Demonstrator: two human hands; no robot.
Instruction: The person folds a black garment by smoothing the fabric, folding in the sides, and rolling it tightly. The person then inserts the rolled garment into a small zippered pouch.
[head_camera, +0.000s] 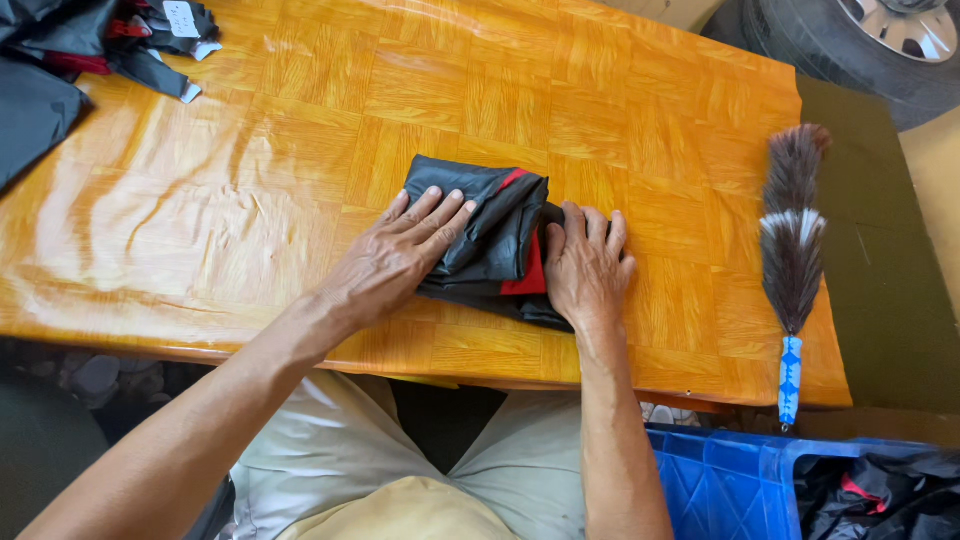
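Where the folded bundle lies: the black-and-red cloth bundle (490, 235) sits flat on the orange wooden table (300, 150), near its front edge, between the person's two hands.
Left hand: the left hand (395, 255) lies palm-down on the bundle's left part, fingers stretched out and apart, closed on nothing.
Right hand: the right hand (585, 265) lies flat on the bundle's right edge, fingers straight and side by side, pressing rather than gripping.
Step in hand: by my reading, the folded cloth is being pressed and smoothed so that the layers lie flat.
Next move, as a judgement: any further fold would call for one palm to pin the bundle while the other lifts an edge, since the slick fabric looks apt to spring open.
Right of the bundle: a feather duster (793, 240) with a blue handle lies well apart, along the table's right edge.
Far left of the bundle: a pile of dark cloth (60, 60) at the table's back corner.
Below and right of the bundle: a blue crate (720, 480) off the table, holding more black cloth (880, 495).
Beyond the bundle, far right: a tyre (860, 40).
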